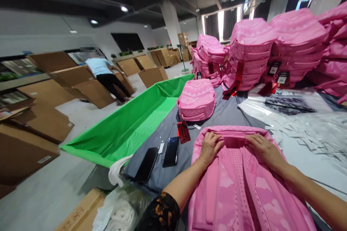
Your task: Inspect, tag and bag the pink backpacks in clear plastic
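Note:
A pink backpack (238,187) lies back-side up on the grey table cover (173,130) right in front of me, its shoulder straps facing me. My left hand (210,147) grips the top edge of the pack at the left. At the right of that same edge my right hand (264,149) presses down with bent fingers. A second pink backpack (197,99) lies farther along the table with a red tag (183,132) beside it.
Two dark phones (171,151) lie left of my arm. Stacks of pink backpacks (252,54) fill the back right, with clear plastic bags (298,119) beside them. A green cloth trough (130,122) runs along the left. Cardboard boxes (40,119) and a bending person (104,75) stand beyond.

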`<state>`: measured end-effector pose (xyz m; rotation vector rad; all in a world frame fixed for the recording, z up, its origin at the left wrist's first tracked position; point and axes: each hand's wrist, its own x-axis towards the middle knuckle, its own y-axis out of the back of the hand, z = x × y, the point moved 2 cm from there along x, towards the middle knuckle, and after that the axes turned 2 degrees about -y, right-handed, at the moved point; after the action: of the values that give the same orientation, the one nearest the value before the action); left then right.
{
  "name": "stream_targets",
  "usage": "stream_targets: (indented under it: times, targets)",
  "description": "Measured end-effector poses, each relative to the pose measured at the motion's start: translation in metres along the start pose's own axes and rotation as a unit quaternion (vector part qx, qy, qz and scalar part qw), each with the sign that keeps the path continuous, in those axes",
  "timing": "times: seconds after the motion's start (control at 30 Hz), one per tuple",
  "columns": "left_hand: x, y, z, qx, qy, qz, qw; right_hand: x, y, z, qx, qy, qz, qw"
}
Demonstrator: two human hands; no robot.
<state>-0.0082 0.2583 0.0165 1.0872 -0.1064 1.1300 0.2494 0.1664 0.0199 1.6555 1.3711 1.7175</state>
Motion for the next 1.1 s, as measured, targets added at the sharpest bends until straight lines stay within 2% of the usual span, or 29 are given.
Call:
stream_targets:
  times: [0.1, 0.2, 0.27, 0.37, 0.43, 0.53, 0.63, 0.7, 0.8, 0.87, 0.97, 1.03, 1.1]
  targets:
    - [0.002, -0.013, -0.009, 0.020, 0.042, -0.108, 0.993, 0.001, -0.004, 0.009, 0.009, -0.069, -0.111, 0.991]
    - [0.035, -0.033, -0.028, 0.054, 0.113, -0.173, 0.977, 0.039, -0.021, 0.032, -0.054, -0.167, -0.236, 0.956]
    - [0.062, -0.042, -0.038, 0.066, 0.136, -0.182, 0.972, 0.068, -0.032, 0.044, -0.096, -0.205, -0.268, 0.936]
    - [0.086, -0.041, -0.038, 0.071, 0.149, -0.210, 0.964, 0.092, -0.042, 0.049, -0.128, -0.216, -0.258, 0.933]
    - [0.084, -0.035, -0.023, 0.070, 0.151, -0.221, 0.961, 0.095, -0.047, 0.046, -0.145, -0.208, -0.242, 0.936]
    - [0.058, -0.034, 0.018, 0.052, 0.161, -0.242, 0.956, 0.093, -0.054, 0.039, -0.165, -0.196, -0.219, 0.941]
    - [0.031, -0.046, 0.056, 0.036, 0.162, -0.332, 0.929, 0.097, -0.061, 0.033, -0.179, -0.197, -0.206, 0.942]
    - [0.024, -0.054, 0.068, 0.049, 0.161, -0.360, 0.918, 0.101, -0.060, 0.030, -0.179, -0.187, -0.203, 0.944]
    - [0.026, -0.059, 0.067, 0.069, 0.166, -0.315, 0.932, 0.103, -0.044, 0.036, -0.157, -0.142, -0.213, 0.954]
    - [0.026, -0.060, 0.062, 0.072, 0.164, -0.273, 0.945, 0.104, -0.026, 0.049, -0.145, -0.123, -0.217, 0.957]
    - [0.017, -0.064, 0.057, 0.068, 0.160, -0.227, 0.958, 0.109, -0.006, 0.082, -0.150, -0.158, -0.225, 0.950]
    - [0.011, -0.069, 0.055, 0.064, 0.155, -0.207, 0.964, 0.114, -0.006, 0.103, -0.148, -0.194, -0.242, 0.939]
    - [0.011, -0.075, 0.051, 0.066, 0.147, -0.193, 0.968, 0.121, -0.016, 0.117, -0.140, -0.216, -0.260, 0.931]
